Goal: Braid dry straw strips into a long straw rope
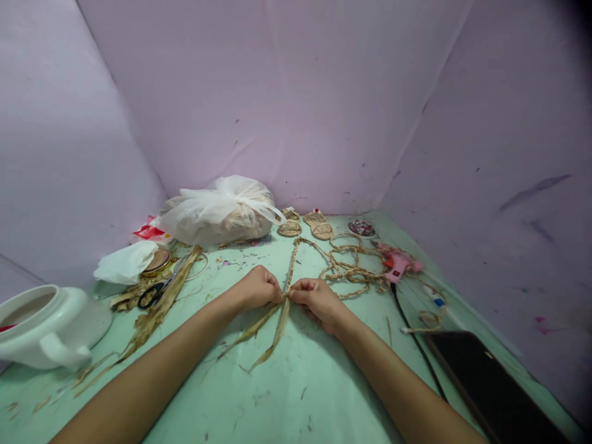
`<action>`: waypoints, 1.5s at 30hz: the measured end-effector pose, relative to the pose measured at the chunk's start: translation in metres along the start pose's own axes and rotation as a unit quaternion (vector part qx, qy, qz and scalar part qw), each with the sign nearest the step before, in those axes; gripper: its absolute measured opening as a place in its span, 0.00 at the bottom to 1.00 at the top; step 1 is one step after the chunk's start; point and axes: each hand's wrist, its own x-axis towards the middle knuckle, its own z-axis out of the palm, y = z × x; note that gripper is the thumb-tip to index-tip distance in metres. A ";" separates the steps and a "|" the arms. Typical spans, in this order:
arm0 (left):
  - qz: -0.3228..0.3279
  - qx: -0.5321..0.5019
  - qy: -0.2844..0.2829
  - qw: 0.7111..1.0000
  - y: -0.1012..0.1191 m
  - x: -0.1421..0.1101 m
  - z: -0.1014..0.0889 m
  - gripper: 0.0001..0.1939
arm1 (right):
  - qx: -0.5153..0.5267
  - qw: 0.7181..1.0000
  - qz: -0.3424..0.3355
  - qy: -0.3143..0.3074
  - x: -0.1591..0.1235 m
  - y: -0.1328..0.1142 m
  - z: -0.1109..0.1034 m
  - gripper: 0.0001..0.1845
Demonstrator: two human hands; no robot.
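Note:
A braided cord of dried plant fibre (291, 266) runs away from my hands, bends at the back and joins a loose tangle of braid (346, 271) on the right. My left hand (259, 287) pinches the fibre at the working end of the braid. Right beside it, my right hand (317, 301) grips the same spot between thumb and fingers. Loose flat fibre strands (279, 333) hang from this point toward me, spread on the table. The fingertips partly hide the braid's end.
Scissors (160, 290) lie on dried fibre strips (148, 327) at left, near a white pot (55, 327). Behind stand a white plastic bag (222, 213), small woven slipper shapes (319, 225) and a bead dish (361, 229). At right are a pink glue gun (398, 264) and a black phone (490, 382).

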 end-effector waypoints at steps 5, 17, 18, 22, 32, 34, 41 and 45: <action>-0.100 -0.024 0.024 0.994 0.009 -0.002 0.009 0.04 | -0.003 1.000 -0.004 0.011 -0.004 -0.004 0.005 0.03; -0.021 0.131 0.096 0.987 0.003 -0.003 0.021 0.09 | 0.051 0.998 0.019 -0.009 -0.003 -0.003 0.001 0.06; -0.017 0.146 0.111 0.983 0.004 -0.003 0.023 0.10 | 0.054 0.998 0.020 -0.008 -0.002 -0.003 0.001 0.06; 0.014 0.093 0.161 0.982 0.003 -0.003 0.029 0.15 | 0.061 0.998 0.024 -0.003 0.000 0.000 0.002 0.06; -0.095 -0.206 -0.017 0.974 0.006 -0.009 0.019 0.06 | 0.064 0.998 0.002 0.007 0.000 0.002 0.003 0.06; -0.089 -0.164 0.006 0.982 0.003 -0.007 0.019 0.06 | 0.043 0.999 -0.015 0.009 0.000 0.003 0.003 0.06; -0.089 -0.093 0.028 0.991 0.002 -0.003 0.022 0.04 | -0.137 0.982 -0.128 0.032 0.006 0.016 0.000 0.06; -0.069 -0.123 0.061 0.988 0.004 -0.004 0.028 0.04 | -0.295 0.939 -0.170 0.057 -0.002 0.009 -0.005 0.07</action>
